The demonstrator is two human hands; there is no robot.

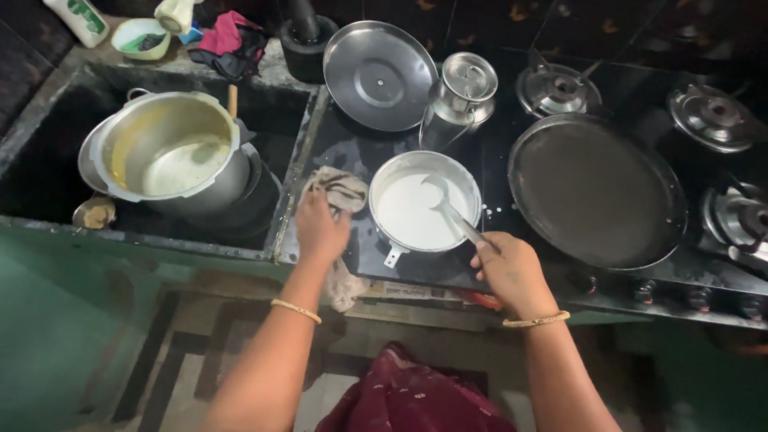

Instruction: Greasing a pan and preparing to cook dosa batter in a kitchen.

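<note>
- Head view: right hand (512, 268) closed around the handle of a steel ladle (450, 206); ladle bowl sits in the white batter inside the pot (424, 210), near its far rim.
- Pot stands on the dark table, between the sink (48, 172) on the left and the griddle (596, 190) on the right; its short handle points toward the person.
- Left hand (320, 228) lies flat, fingers spread, on a crumpled cloth (340, 190) touching the pot's left wall. No closed grip there; it presses, holds nothing lifted.
- Judgement: step in hand looks like stirring or scooping batter. To do it well, keep the cloth hand braced against the pot so it does not slide, and fill the ladle level, not heaped.
- Judgement: griddle is just beside the pot; a low, short carry over the gap should limit drips on the table.
- Lid (380, 74) and steel canister (460, 100) stand behind the pot, clear of the ladle's path.
- Cooker pot (172, 156) in sink, apart.
</note>
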